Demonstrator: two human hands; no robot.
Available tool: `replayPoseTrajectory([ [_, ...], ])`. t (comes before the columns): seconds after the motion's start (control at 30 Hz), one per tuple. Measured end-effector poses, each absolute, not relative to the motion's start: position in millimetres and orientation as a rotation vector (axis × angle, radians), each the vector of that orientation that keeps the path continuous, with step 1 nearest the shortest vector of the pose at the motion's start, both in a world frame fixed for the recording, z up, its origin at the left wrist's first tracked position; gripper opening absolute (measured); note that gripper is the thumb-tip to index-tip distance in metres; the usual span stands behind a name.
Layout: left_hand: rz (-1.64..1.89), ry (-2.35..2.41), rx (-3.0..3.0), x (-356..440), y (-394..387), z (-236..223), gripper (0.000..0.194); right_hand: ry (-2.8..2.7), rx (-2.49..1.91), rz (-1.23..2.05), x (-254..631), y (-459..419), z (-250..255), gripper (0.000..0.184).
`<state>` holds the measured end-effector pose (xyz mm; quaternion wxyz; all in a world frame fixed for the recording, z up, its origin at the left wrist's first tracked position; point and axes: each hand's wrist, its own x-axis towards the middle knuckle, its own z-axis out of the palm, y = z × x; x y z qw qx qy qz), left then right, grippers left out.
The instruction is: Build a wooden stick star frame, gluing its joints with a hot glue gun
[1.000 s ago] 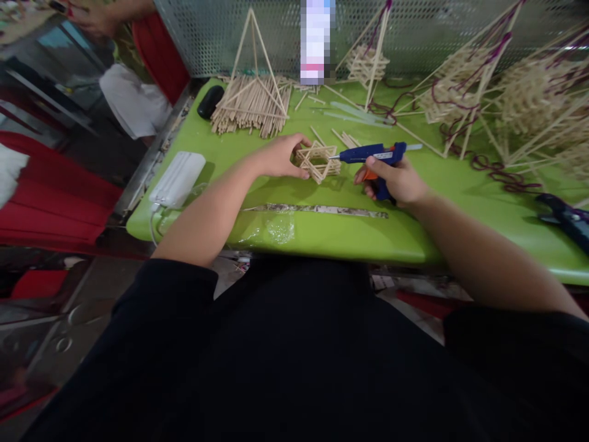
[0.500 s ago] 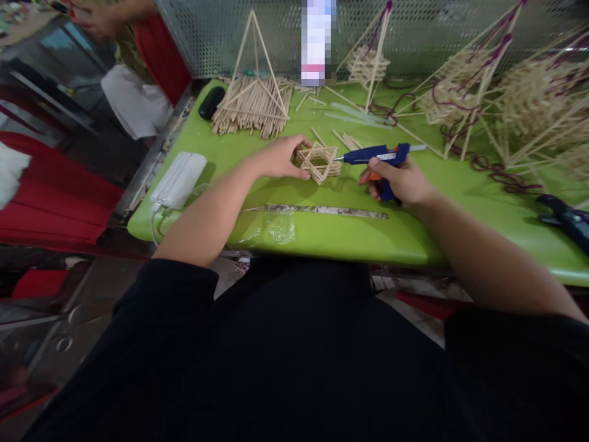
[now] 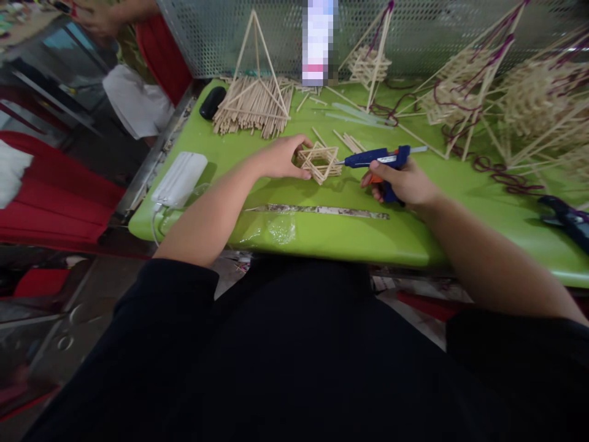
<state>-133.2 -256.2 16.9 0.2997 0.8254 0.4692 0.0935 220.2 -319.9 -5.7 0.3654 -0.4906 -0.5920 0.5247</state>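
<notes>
My left hand (image 3: 288, 158) grips the left side of a small star-shaped frame of stacked wooden sticks (image 3: 321, 174) low over the green table. In my right hand (image 3: 402, 179) is a blue hot glue gun (image 3: 372, 158) with an orange trigger, fingers wrapped round its handle. Its nozzle points left and meets the right corner of the stick frame, or comes very near it. A pale glue stick (image 3: 418, 149) pokes out of the gun's back end. Just behind the nozzle lie several loose wooden sticks (image 3: 348, 142).
A big pile of sticks (image 3: 253, 110) sits at the back left under a stick pyramid (image 3: 237, 52). Stick structures with purple cord (image 3: 453, 92) stand at the right. A white power bank (image 3: 179, 178), a flat strip (image 3: 326, 211) and dark pliers (image 3: 568, 221) lie on the green table (image 3: 368, 242).
Hardly anything differs. The glue gun's nozzle stays by the frame's right corner, and the whole view has shifted very slightly.
</notes>
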Motion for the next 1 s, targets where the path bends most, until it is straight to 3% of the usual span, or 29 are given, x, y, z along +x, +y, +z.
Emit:
replayPoseTrajectory([
  [0.5,0.262,1.27,2.209,-133.2,-258.6,17.9,0.104,-1.594,-1.225,1.489,231.4,-321.3,3.2,0.073],
  [0.77,0.307,1.361,2.194,-134.7,-257.5,17.6,0.104,-1.44,-1.05,1.301,230.0,-319.2,5.8,0.069],
  [1.0,0.309,1.442,2.158,-124.4,-264.1,13.8,0.126,-1.436,-1.102,1.235,226.2,-314.5,2.0,0.074],
])
